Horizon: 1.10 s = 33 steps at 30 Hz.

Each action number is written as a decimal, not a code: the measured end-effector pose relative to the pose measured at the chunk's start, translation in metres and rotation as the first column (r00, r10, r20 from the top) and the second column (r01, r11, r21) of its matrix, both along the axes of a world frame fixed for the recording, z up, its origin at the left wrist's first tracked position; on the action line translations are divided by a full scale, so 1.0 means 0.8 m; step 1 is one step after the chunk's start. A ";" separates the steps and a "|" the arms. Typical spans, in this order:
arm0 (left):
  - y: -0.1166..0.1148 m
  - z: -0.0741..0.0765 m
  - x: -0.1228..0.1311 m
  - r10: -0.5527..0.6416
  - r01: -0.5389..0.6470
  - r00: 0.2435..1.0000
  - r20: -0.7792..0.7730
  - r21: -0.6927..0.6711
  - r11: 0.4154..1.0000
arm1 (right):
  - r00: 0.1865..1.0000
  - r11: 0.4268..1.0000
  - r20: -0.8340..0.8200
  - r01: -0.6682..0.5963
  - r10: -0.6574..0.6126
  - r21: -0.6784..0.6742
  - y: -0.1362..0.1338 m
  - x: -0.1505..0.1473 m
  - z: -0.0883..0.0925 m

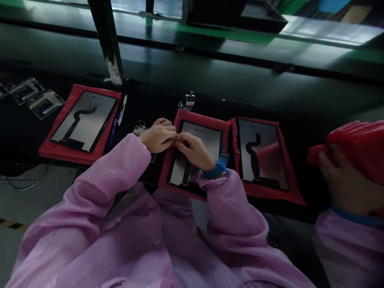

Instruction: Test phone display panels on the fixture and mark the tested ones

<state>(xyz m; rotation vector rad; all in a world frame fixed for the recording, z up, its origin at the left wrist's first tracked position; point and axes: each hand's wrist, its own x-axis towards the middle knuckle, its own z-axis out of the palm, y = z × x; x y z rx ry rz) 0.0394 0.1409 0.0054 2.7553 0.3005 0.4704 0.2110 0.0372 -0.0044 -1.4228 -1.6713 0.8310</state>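
My left hand (pixel 158 136) and my right hand (pixel 194 150) meet fingertip to fingertip over the left edge of the middle display panel (pixel 207 138). Both have curled, closed fingers; whatever they pinch is too small to make out. That panel lies on a red wrapped pad (pixel 166 170), its dark flex cable partly under my right hand. A blue band (pixel 213 171) circles my right wrist. Just behind my left hand, a small electronic part (pixel 139 129) shows on the dark table.
Another panel (pixel 261 156) on red padding lies right, a third (pixel 85 120) left, beside a white pen (pixel 123 110) and blue pen (pixel 113 130). A metal clicker (pixel 189 101) stands behind. Flat framed parts (pixel 45 103) lie far left. A co-worker's hand (pixel 348 188) holds red wrapping (pixel 360 148).
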 end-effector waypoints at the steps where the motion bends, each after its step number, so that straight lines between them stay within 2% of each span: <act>1: 0.000 0.000 0.000 -0.002 0.002 1.000 0.005 0.002 1.000 | 1.000 1.000 0.000 -0.003 0.003 0.004 0.000 0.000 -0.001; 7: 0.004 0.010 -0.004 0.049 -0.050 0.998 0.047 0.011 0.999 | 0.997 0.999 -0.066 -0.035 0.034 -0.015 0.005 0.004 0.000; 9: 0.007 0.012 -0.005 0.121 -0.123 0.989 0.091 0.021 0.992 | 0.990 0.997 -0.128 -0.063 0.057 -0.043 0.006 0.007 0.003; 11: 0.013 0.014 -0.008 0.240 -0.247 0.957 0.162 0.024 0.969 | 0.981 0.996 -0.182 -0.078 0.067 -0.053 0.008 0.010 0.007; 13: 0.020 0.014 -0.011 0.371 -0.392 0.879 0.301 0.010 0.920 | 0.980 0.999 -0.198 -0.034 0.028 -0.030 0.011 0.012 0.009; 15: 0.028 0.015 -0.017 0.460 -0.521 0.738 0.494 -0.015 0.853 | 0.982 0.995 -0.160 0.099 -0.096 0.009 0.018 0.018 0.010; 17: 0.032 0.018 -0.023 0.473 -0.621 0.576 0.667 -0.019 0.783 | 0.956 0.953 -0.028 0.295 -0.293 0.071 0.027 0.029 0.008; 18: 0.030 0.020 -0.024 0.460 -0.656 0.517 0.722 -0.011 0.755 | 0.918 0.918 0.071 0.381 -0.390 0.110 0.032 0.037 0.006; 19: 0.024 0.023 -0.025 0.446 -0.678 0.490 0.749 0.005 0.735 | 0.868 0.883 0.169 0.445 -0.466 0.148 0.036 0.046 0.004; 20: 0.013 0.025 -0.025 0.431 -0.683 0.491 0.757 0.028 0.729 | 0.819 0.857 0.252 0.484 -0.515 0.176 0.039 0.055 0.002; 21: -0.002 0.025 -0.024 0.422 -0.669 0.524 0.740 0.050 0.742 | 0.783 0.843 0.313 0.504 -0.537 0.187 0.042 0.064 -0.001; 23: -0.045 0.022 -0.018 0.395 -0.578 0.657 0.643 0.093 0.810 | 0.759 0.843 0.371 0.509 -0.535 0.175 0.048 0.079 -0.008; 25: -0.093 0.010 -0.010 0.347 -0.424 0.835 0.427 0.099 0.900 | 0.753 0.849 0.400 0.502 -0.523 0.166 0.054 0.088 -0.014; 27: -0.134 -0.009 -0.005 0.281 -0.313 0.930 0.239 0.108 0.944 | 0.735 0.848 0.435 0.504 -0.520 0.163 0.062 0.093 -0.018; 30: -0.167 -0.035 -0.003 0.246 -0.263 0.959 0.139 0.117 0.958 | 0.707 0.840 0.473 0.520 -0.526 0.156 0.075 0.096 -0.022; 33: -0.173 -0.048 -0.006 0.267 -0.288 0.949 0.166 0.117 0.951 | 0.697 0.837 0.487 0.527 -0.526 0.149 0.082 0.099 -0.022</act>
